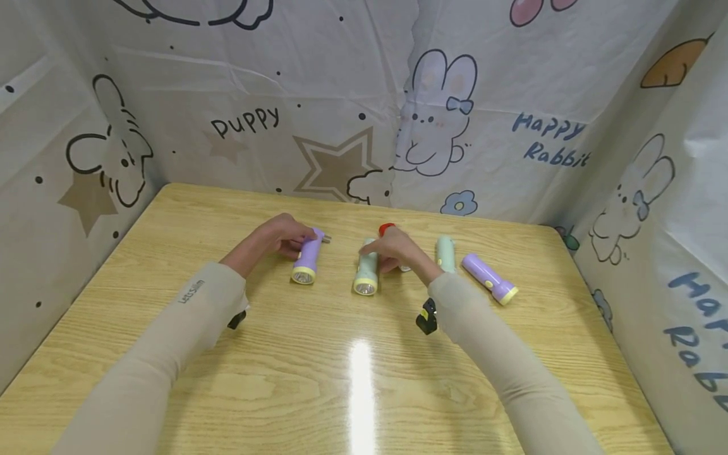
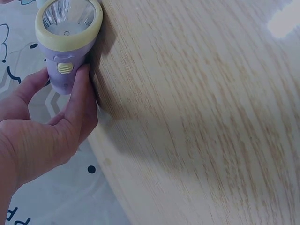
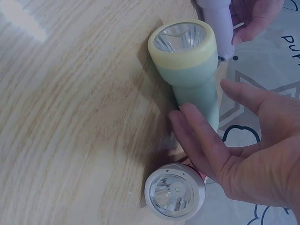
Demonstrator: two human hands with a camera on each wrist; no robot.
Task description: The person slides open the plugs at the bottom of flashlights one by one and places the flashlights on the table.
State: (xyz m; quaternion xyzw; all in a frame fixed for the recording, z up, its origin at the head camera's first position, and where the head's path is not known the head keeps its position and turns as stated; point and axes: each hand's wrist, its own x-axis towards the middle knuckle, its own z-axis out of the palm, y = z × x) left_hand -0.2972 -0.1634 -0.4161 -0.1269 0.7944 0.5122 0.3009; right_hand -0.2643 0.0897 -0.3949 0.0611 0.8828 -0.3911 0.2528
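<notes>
A purple flashlight (image 1: 309, 256) with a yellow rim lies lens toward me, two metal prongs sticking out near its tail. My left hand (image 1: 282, 234) grips its body between thumb and fingers, as the left wrist view also shows around the purple flashlight (image 2: 58, 72). Right of it is a pale green flashlight (image 1: 368, 270), also with a yellow rim. My right hand (image 1: 396, 246) reaches over its tail; the right wrist view has the thumb apart from the green flashlight (image 3: 197, 86) and extended fingers along its side. Beneath that hand, a red flashlight (image 3: 174, 191) with a white head is partly hidden.
To the right lie another green flashlight (image 1: 446, 253), partly covered by my right forearm, and a second purple flashlight (image 1: 488, 278), set diagonally. The wooden table (image 1: 296, 379) is bounded by a printed cloth (image 1: 256, 158) at the back and sides.
</notes>
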